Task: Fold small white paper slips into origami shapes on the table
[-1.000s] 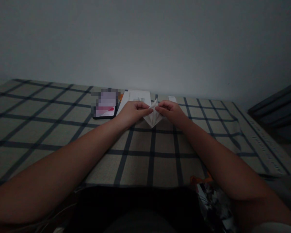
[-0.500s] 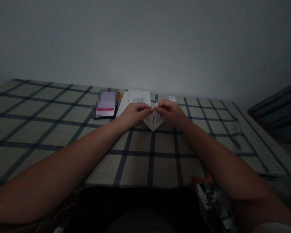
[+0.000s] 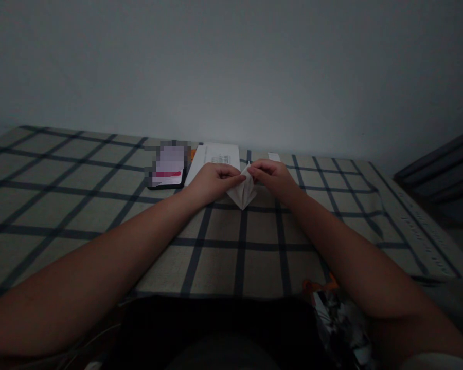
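Observation:
A small folded white paper piece (image 3: 243,192) with a point toward me sits between both hands over the checked tablecloth (image 3: 100,205). My left hand (image 3: 213,180) pinches its upper left edge with closed fingers. Its upper right edge is pinched by my right hand (image 3: 273,177), fingers curled. The two hands almost meet above the paper's top corner.
A dark phone with a lit, blurred screen (image 3: 167,165) lies left of my hands. A white printed sheet (image 3: 214,154) lies behind them near the wall. A crumpled printed wrapper (image 3: 337,318) hangs at the table's near edge on the right.
The fingers of both hands have drawn closer together over the paper's top, and the paper has flattened slightly. My arms have stayed in place.

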`<state>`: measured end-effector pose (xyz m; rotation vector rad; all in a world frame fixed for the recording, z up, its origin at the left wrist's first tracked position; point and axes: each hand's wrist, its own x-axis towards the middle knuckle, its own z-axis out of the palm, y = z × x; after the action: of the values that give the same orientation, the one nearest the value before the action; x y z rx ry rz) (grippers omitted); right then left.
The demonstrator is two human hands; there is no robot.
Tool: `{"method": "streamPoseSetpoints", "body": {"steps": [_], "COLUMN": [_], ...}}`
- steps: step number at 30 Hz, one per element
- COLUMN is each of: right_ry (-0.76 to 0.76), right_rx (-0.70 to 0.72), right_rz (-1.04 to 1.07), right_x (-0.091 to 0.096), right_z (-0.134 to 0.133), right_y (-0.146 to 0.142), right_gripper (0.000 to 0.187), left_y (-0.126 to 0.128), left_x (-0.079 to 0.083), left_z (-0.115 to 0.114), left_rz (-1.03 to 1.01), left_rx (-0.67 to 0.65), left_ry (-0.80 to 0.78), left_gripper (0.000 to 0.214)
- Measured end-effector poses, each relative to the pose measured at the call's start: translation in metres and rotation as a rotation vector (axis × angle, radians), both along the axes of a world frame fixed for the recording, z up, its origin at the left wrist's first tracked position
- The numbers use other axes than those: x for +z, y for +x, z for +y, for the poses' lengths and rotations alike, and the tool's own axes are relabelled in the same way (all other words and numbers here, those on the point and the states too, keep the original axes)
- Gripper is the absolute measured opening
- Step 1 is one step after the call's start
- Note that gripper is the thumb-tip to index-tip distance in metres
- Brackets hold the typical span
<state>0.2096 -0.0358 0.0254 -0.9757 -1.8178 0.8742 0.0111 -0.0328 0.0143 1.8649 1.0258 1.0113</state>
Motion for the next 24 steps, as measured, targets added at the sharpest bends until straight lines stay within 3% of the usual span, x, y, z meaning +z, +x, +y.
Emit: {"method": "streamPoseSetpoints", "body": {"steps": [15,24], "right_ry": [-0.069,-0.124], "right_rx": [0.01,-0.027], "right_rz": [0.082,0.128], "right_x": [-0.0065,-0.0058], "right_z": [0.0033,0.0026], "right_y": [0.0004,-0.0013], "right_gripper": [0.028,0.029], "left_y": [-0.0001,0.0023], "left_x": [0.0069,0.0071], "left_z": [-0.0045,-0.0087], "left_rz": [0.043,0.104], "left_rx": [0.003,0.031], "left_ry": [0.15,0.091], "left_gripper": [0.026,0.03]}}
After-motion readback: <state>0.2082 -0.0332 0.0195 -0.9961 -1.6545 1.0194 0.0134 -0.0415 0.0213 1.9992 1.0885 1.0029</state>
